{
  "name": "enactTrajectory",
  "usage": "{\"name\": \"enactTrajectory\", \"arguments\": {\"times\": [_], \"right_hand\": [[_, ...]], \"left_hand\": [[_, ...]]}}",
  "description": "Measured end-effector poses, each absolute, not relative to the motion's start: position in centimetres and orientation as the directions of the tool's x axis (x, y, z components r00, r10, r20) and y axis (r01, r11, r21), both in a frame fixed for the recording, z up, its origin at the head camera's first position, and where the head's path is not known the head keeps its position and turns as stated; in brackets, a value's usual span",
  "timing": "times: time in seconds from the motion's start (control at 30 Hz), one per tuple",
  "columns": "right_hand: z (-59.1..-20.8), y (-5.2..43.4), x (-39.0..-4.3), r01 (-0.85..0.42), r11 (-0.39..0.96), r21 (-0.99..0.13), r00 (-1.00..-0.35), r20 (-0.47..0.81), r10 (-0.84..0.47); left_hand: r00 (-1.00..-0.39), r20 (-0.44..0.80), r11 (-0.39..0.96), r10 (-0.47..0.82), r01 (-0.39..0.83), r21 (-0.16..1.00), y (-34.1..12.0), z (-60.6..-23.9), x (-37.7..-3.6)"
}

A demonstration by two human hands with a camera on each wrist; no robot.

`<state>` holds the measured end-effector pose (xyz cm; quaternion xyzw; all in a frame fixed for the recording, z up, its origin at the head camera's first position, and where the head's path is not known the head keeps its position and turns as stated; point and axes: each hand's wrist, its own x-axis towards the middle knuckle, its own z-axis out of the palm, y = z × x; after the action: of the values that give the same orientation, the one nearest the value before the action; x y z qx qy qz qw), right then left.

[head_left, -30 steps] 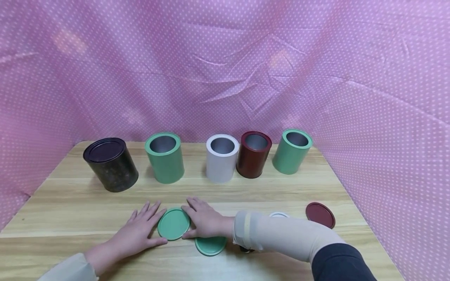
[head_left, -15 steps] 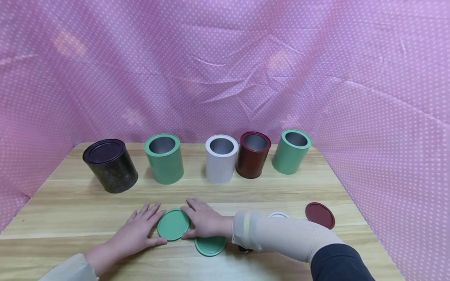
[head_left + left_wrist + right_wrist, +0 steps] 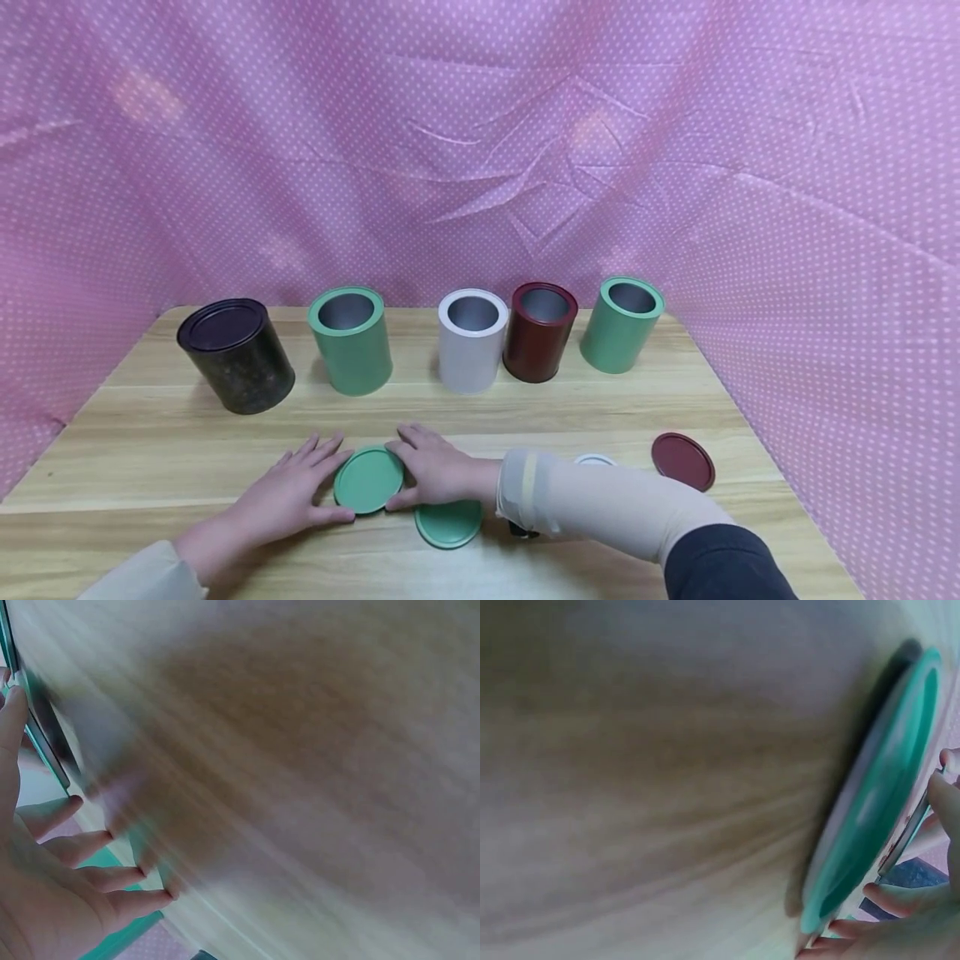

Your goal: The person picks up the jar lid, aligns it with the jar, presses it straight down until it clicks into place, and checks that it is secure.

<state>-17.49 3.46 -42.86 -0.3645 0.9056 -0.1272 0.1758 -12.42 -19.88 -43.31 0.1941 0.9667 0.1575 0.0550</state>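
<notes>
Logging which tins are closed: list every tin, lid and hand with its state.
Black round tin: lid on, upright.
Large green tin: open, upright.
White tin: open, upright.
Dark red tin: open, upright.
Small green tin: open, upright.
Green round lid: flat on table, between both hands.
Second green lid: flat.
Dark red lid: flat.
Left hand: touching lid edge.
Right hand: touching lid edge.

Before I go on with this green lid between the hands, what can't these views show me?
- White round lid: head view, mostly hidden behind the right forearm.
- Second flat green lid: head view, its far edge covered by the right hand.
- Dark object under the right wrist: too little shows to identify.
- Round green lid: whether its edge is lifted off the wooden table; both wrist views blurred.
- Left hand: left wrist view, cut off by the frame edge.
</notes>
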Motion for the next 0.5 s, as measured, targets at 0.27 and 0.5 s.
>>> {"name": "enactTrajectory", "arguments": {"times": [0.27,0.5], "right_hand": [[-42.2,3.2,-18.0,-0.619,0.695,-0.366,-0.66,-0.236,-0.713],[-41.6,2.9,-18.8,-0.622,0.619,-0.479,-0.625,-0.172,-0.761]], "left_hand": [[-0.918,-0.052,0.86,0.394,0.348,0.373,-20.2,-42.7,-12.8],[-0.922,-0.017,0.834,0.388,0.343,0.432,-20.5,-42.0,-13.2]]}}
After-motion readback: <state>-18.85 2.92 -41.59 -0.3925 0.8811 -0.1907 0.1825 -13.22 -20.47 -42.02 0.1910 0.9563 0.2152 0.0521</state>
